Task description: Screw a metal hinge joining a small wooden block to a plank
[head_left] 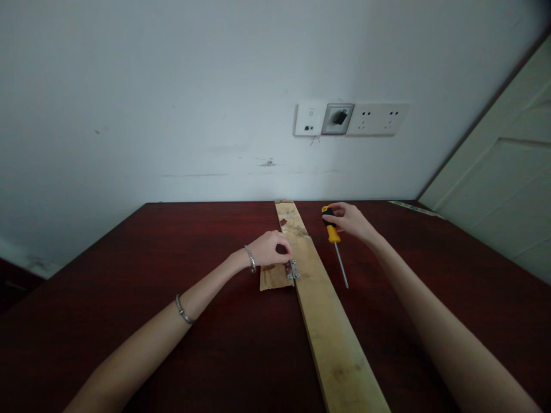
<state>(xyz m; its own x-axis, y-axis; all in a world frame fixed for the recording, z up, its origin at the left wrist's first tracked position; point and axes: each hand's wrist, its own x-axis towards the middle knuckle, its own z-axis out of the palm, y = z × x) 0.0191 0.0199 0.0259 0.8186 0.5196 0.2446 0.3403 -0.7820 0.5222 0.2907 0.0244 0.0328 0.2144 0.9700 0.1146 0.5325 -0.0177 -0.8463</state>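
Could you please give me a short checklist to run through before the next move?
1. Screwdriver gripped by its handle in the right hand: ok.
2. Screwdriver's tip over the hinge: not ok, it points down to the right of the plank.
3. Hinge placed across the plank's left edge and the small flat piece: ok.
4. Left hand at the hinge: ok, fingertips at its far end.
5. Screws fully seated: cannot tell, too small.

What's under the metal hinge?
The metal hinge appears to lie across the seam between the long board and the small wood piece. The wood directly beneath its leaves is covered, so any holes there can't be seen.
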